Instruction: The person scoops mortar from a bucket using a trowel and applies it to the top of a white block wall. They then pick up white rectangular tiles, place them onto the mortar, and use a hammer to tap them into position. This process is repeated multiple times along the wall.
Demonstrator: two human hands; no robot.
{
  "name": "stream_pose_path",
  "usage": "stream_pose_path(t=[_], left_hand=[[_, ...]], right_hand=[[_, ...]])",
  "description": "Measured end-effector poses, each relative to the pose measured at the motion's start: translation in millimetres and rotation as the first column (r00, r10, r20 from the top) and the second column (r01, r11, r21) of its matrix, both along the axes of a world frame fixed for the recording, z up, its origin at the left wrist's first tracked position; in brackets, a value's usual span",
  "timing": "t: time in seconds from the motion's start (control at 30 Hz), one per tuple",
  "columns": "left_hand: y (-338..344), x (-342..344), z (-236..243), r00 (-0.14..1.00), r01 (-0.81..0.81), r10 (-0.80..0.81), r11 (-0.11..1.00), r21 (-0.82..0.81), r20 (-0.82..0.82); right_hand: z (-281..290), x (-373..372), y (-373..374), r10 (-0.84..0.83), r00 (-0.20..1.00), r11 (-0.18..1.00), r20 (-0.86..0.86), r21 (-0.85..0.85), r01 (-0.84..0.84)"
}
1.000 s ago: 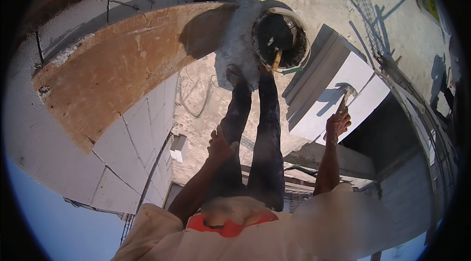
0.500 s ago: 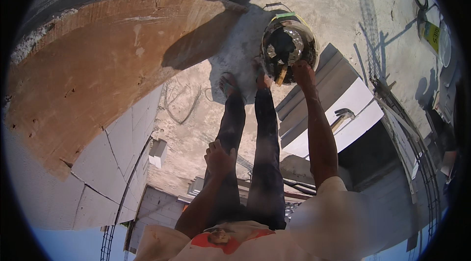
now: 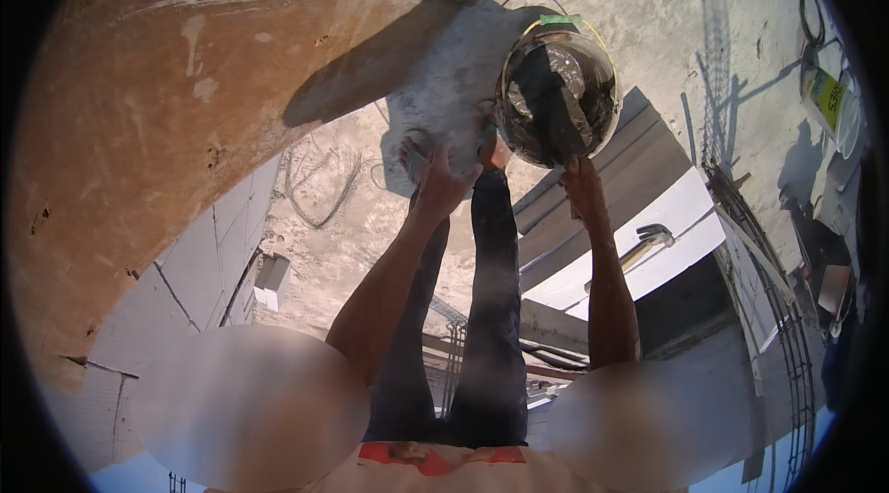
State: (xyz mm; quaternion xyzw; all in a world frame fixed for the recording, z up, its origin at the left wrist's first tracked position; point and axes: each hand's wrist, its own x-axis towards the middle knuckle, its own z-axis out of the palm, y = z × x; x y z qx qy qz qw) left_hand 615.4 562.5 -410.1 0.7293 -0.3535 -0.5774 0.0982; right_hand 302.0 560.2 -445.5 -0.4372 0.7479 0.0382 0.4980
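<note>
A round bucket (image 3: 609, 127) of wet, dark grey mortar (image 3: 569, 76) stands on the ground ahead, right of my feet. My right hand (image 3: 583, 189) is closed at its near rim, around what looks like the wooden handle of a tool. The tool's working end is hard to tell from the dark shadow on the mortar. My left hand (image 3: 449, 183) hangs in front of my shins, fingers apart, holding nothing. It is left of the bucket and apart from it.
A brown-faced board (image 3: 213, 58) curves across the left, above white blocks (image 3: 199, 252). Right of my legs, a claw hammer (image 3: 648, 243) lies on a white block (image 3: 690, 229) beside grey blocks (image 3: 611, 155). Loose wire (image 3: 324, 201) lies on the ground; rebar (image 3: 782, 326) runs at far right.
My left hand has moved forward from my thigh to before my shins. My right hand has drawn back to the bucket's near rim; the wooden handle no longer shows inside the bucket.
</note>
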Motion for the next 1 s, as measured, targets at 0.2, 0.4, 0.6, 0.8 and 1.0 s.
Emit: stream_pose_path(t=[0.2, 0.4, 0.6, 0.8, 1.0], left_hand=[[-114.0, -61.6, -71.2, 0.992, -0.068, 0.076, 0.994, 0.083, -0.100], [-109.0, -115.0, -18.0, 0.998, -0.035, 0.032, 0.997, 0.062, 0.045], [-104.2, -81.8, 135.4, 0.964, -0.084, 0.093, 0.995, -0.045, 0.248], [-93.7, -0.3, 301.1, 0.888, -0.085, 0.175, 0.971, -0.222, 0.424], [-77.1, 64.3, 427.7, 0.870, -0.213, 0.322, 0.929, -0.303, 0.375]], right_hand=[[118.5, -15.3, 6.2, -0.167, 0.984, 0.977, 0.064, 0.142, 0.157], [172.5, -18.2, 13.7, -0.170, 0.985, 0.972, 0.041, 0.170, 0.161], [244.7, 6.3, -22.4, 0.330, 0.940, 0.943, -0.087, 0.070, -0.324], [302.3, 82.8, -75.2, 0.662, 0.714, 0.694, -0.227, -0.174, -0.699], [386.6, 145.9, -71.4, 0.861, 0.298, 0.257, -0.411, -0.152, -0.954]])
